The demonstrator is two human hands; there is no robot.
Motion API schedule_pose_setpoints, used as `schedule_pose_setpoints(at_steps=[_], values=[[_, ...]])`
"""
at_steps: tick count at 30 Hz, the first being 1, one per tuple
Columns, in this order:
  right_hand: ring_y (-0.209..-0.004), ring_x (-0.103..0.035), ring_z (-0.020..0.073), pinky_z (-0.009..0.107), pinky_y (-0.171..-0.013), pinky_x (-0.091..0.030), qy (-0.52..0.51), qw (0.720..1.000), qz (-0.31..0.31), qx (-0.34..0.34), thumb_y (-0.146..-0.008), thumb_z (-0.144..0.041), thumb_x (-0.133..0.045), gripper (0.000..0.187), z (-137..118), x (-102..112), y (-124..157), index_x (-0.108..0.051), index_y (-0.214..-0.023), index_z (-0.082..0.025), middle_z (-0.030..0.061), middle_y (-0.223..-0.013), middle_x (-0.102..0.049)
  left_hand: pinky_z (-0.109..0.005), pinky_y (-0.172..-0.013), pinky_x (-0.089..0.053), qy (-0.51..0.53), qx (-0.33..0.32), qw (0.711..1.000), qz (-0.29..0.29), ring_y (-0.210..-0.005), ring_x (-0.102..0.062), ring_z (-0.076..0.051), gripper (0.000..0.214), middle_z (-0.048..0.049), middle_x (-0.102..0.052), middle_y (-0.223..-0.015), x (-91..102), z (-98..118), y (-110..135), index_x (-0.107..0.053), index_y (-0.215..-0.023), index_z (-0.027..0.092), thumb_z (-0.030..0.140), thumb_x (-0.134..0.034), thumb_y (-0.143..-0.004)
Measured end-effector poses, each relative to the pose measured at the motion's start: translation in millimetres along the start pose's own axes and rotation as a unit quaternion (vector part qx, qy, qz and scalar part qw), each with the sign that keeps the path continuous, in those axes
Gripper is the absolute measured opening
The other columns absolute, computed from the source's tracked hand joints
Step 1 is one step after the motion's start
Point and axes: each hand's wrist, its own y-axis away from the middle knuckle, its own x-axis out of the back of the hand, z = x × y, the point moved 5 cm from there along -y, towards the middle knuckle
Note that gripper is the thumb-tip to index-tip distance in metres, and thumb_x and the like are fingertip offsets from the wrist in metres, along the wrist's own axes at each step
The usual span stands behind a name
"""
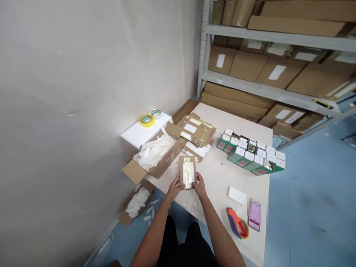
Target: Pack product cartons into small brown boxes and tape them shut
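A small brown cardboard box [182,163] with a white label under shiny clear tape is held between my two hands near the table's front edge. My left hand [174,187] grips its lower left side, and my right hand [200,185] grips its lower right side. Just beyond the box lie flattened cardboard pieces [204,134] with labels and tape on them. To the left stands an open carton [167,163] filled with crumpled white paper. The underside of the held box is hidden.
Green-and-white small boxes [244,155] stand in rows on the table [214,181]. At right are a white box [237,195], an orange-and-blue tape dispenser [237,223] and a purple item [254,217]. Tape rolls [147,120] rest on a white ledge. A shelf [236,79] of cartons stands behind.
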Motion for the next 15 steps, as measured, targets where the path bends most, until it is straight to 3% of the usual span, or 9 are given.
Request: schedule_pose_setpoints(at_steps=[3, 6, 10, 15], values=[[-0.118, -0.065, 0.0309, 0.04, -0.095, -0.059, 0.045, 0.997, -0.052, 0.025, -0.066, -0.027, -0.057, 0.08, -19, 9, -1, -0.054, -0.146, -0.023, 0.0117, -0.132, -0.064, -0.047, -0.112, -0.051, 0.018, 0.0, 0.999, 0.045, -0.144, -0.05, -0.033, 0.104, -0.0092, -0.055, -0.156, -12.3, 9, 22, -0.036, -0.163, 0.029, 0.033, -0.085, -0.071], [-0.117, -0.066, 0.0304, 0.039, -0.093, -0.06, 0.063, 0.993, -0.083, 0.06, -0.069, -0.028, -0.058, 0.078, -42, 7, 8, -0.054, -0.147, -0.023, 0.0119, -0.133, -0.064, -0.048, -0.11, -0.052, 0.048, -0.032, 0.995, 0.084, -0.143, -0.052, -0.034, 0.1, -0.0108, -0.059, -0.151, -7.3, 23, 45, -0.04, -0.162, 0.027, 0.039, -0.084, -0.073], [-0.115, -0.067, 0.0307, 0.039, -0.086, -0.062, 0.056, 0.986, -0.131, 0.081, -0.072, -0.03, -0.059, 0.074, -60, -23, 42, -0.054, -0.145, -0.022, 0.013, -0.133, -0.064, -0.049, -0.112, -0.05, 0.051, -0.07, 0.986, 0.145, -0.135, -0.059, -0.033, 0.095, -0.0108, -0.063, -0.147, 30.1, 28, 93, -0.044, -0.159, 0.024, 0.048, -0.083, -0.076], [-0.114, -0.067, 0.031, 0.039, -0.081, -0.063, 0.038, 0.966, -0.231, 0.105, -0.073, -0.031, -0.061, 0.069, -72, -93, 111, -0.054, -0.141, -0.023, 0.0125, -0.133, -0.067, -0.051, -0.114, -0.047, 0.058, -0.102, 0.966, 0.23, -0.132, -0.062, -0.031, 0.093, -0.0085, -0.059, -0.151, 90.7, 9, 191, -0.044, -0.159, 0.023, 0.045, -0.084, -0.077]])
